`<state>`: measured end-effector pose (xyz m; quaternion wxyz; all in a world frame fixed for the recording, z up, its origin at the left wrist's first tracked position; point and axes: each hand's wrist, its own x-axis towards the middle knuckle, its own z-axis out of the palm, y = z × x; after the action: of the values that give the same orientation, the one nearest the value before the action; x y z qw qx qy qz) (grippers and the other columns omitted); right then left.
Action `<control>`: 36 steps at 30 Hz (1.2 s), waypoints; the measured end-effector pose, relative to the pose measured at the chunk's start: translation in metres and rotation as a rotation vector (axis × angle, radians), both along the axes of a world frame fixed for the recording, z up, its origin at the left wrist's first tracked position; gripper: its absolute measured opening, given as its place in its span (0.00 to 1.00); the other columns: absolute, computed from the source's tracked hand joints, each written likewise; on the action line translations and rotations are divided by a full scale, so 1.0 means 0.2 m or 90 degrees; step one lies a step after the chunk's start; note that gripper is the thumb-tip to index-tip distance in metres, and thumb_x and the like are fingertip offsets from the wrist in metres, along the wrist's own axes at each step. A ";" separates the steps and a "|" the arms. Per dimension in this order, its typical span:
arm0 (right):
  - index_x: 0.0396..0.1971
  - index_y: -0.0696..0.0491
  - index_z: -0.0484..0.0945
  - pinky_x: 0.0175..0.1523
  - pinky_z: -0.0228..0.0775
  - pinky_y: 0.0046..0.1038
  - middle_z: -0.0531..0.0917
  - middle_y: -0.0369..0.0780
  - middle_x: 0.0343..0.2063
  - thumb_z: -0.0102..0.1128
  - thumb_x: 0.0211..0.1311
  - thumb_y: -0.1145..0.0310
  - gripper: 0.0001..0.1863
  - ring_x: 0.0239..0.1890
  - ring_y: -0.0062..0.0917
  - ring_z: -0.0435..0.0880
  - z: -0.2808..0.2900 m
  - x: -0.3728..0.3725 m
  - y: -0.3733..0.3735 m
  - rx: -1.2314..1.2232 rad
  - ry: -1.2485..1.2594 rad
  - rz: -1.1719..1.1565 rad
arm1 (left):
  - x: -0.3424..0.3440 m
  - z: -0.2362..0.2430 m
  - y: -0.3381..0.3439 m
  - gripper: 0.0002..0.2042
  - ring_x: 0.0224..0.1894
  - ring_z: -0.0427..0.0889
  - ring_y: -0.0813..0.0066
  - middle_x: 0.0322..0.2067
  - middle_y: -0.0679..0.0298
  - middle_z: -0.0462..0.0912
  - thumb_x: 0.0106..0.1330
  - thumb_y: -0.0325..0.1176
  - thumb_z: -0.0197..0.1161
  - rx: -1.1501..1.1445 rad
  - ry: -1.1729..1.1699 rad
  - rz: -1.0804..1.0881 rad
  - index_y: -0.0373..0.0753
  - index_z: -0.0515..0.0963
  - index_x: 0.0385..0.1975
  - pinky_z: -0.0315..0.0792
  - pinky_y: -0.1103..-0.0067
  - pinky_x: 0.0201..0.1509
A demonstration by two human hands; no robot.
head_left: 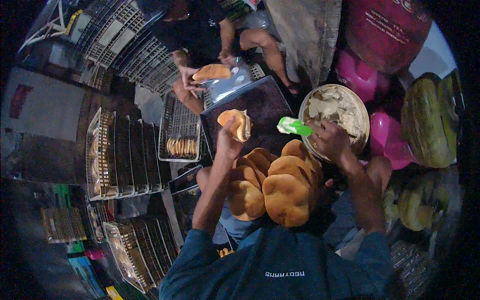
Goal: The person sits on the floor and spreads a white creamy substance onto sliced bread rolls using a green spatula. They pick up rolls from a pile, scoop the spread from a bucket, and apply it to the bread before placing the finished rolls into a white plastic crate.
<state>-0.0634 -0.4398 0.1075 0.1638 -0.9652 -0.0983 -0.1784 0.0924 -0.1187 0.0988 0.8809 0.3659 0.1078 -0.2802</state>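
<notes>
Stacked crates [122, 182] fill the dim room at nine o'clock from the middle of the view, with more crates [112, 40] between ten and eleven. Nearer, at ten, a crate [174, 111] holds a row of small breads [181, 147]. A dark table [267, 102] lies toward twelve o'clock. Across it sits a co-worker, whose hand [187, 75] holds a bread roll [212, 72] above clear plastic [227, 89] at the table's far edge. A worn board [305, 37] stands at one o'clock, a dark red container [385, 32] between one and two, pink tubs [382, 137] at two and three. Big green rounded things [429, 122], unclear in kind, crowd the three o'clock side.

Over the table's near part, the left hand [231, 136] has its grip pinching a split bun [232, 120], pale filling showing along the cut. The right hand [327, 140] has its grip closed round a green spatula [301, 128], its cream-smeared blade pointing to nine o'clock. That hand covers part of the bowl [303, 106] of cream [345, 105] between two and three. Piled buns [286, 197] sit close before the person's body around five o'clock; the left forearm hides some of their left edge.
</notes>
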 end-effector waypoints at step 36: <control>0.44 0.58 0.77 0.46 0.74 0.47 0.82 0.55 0.33 0.51 0.57 0.73 0.15 0.40 0.50 0.82 0.03 -0.16 -0.39 0.085 0.231 -0.198 | -0.55 0.34 0.25 0.41 0.62 0.69 0.48 0.61 0.46 0.67 0.55 0.48 0.73 0.995 -0.800 -0.221 0.34 0.62 0.65 0.69 0.60 0.59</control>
<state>-0.0947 -0.5176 0.1140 0.2123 -0.9721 0.0946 -0.0315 -0.0179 -0.0687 0.1660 0.2394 0.9307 -0.2762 -0.0122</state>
